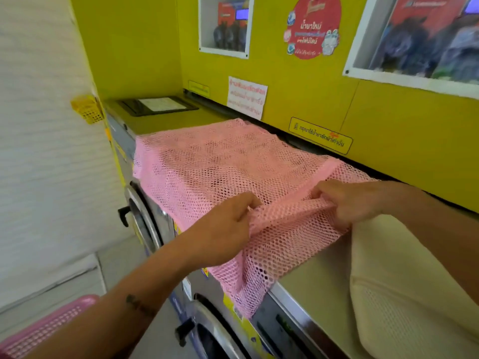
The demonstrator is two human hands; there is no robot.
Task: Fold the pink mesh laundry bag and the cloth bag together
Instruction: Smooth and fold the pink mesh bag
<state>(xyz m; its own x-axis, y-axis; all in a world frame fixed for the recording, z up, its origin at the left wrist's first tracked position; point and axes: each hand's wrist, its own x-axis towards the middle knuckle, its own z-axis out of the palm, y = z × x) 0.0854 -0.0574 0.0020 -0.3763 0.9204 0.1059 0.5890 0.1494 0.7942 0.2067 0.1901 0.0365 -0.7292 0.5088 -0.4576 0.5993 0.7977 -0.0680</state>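
The pink mesh laundry bag point(207, 164) lies spread over the top of a washing machine point(166, 120), with its near part hanging over the front edge. My left hand point(223, 229) pinches the near edge of the mesh. My right hand point(347, 200) grips the same edge a little to the right, and the mesh is bunched into a fold between the two hands. A cream cloth bag point(404, 281) lies on the machine top at the right, under my right forearm, touching the pink mesh.
A yellow wall panel point(311, 73) with stickers and framed windows stands right behind the machine tops. Round washer doors point(140, 218) face left below. A pink plastic basket point(44, 327) sits at the lower left. A small yellow basket point(86, 108) hangs on the white wall.
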